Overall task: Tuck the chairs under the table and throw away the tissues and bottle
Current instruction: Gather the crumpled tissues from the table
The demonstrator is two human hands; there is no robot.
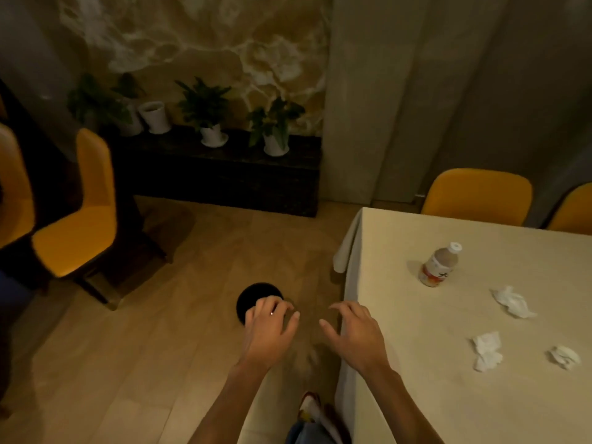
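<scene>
A table with a cream cloth fills the right side. On it stands a plastic bottle with a white cap, and three crumpled white tissues lie nearby: one right of the bottle, one nearer me, one at the far right. Two yellow chairs stand at the table's far side, backs showing. My left hand hovers over a black round bin on the floor, fingers spread, holding nothing. My right hand is open at the table's left edge.
Two more yellow chairs stand at the left by a dark table. A dark low cabinet with several potted plants lines the back wall. A grey curtain hangs behind the table. Wooden floor lies between.
</scene>
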